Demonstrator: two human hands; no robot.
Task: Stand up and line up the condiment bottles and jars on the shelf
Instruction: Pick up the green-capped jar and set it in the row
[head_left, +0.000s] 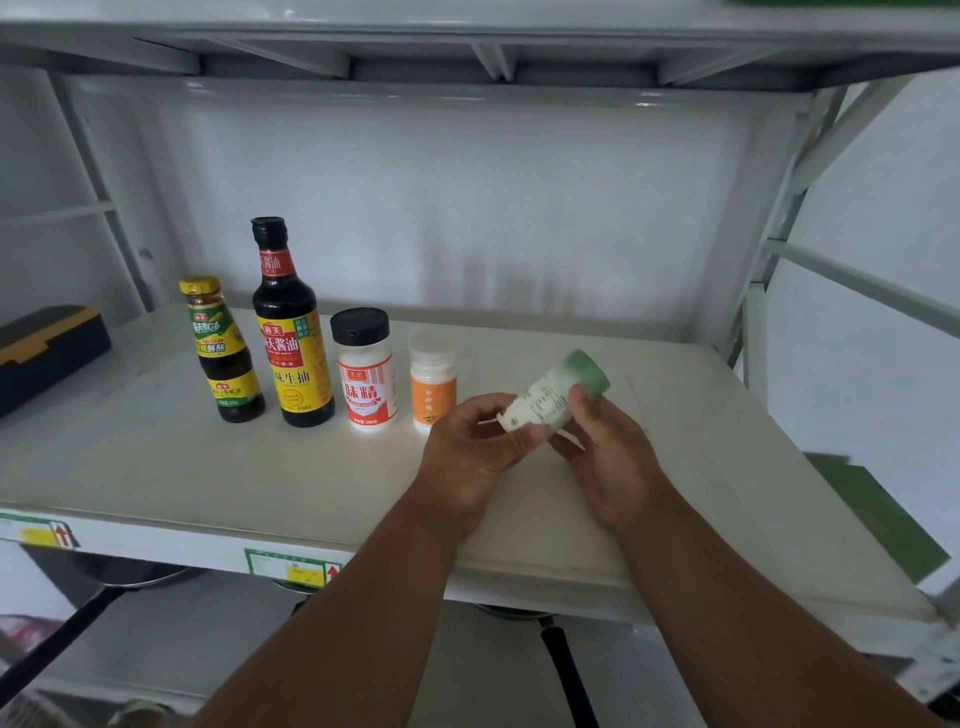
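On the white shelf (156, 467) several condiments stand upright in a row: a small dark sauce bottle with a yellow cap (222, 351), a tall soy sauce bottle (291, 332), a black-capped white shaker (365, 369) and a white jar with an orange label (432, 382). Just right of the row, above the shelf, a green-capped white jar (556, 397) lies tilted between both hands, cap up and to the right. My left hand (475, 457) grips its base. My right hand (608, 457) holds its side near the cap.
A dark blue and yellow case (47, 348) lies at the shelf's far left. Metal frame struts (779, 218) rise on the right. The upper shelf (467, 57) hangs overhead. Dark pans show below the shelf's front edge (291, 564).
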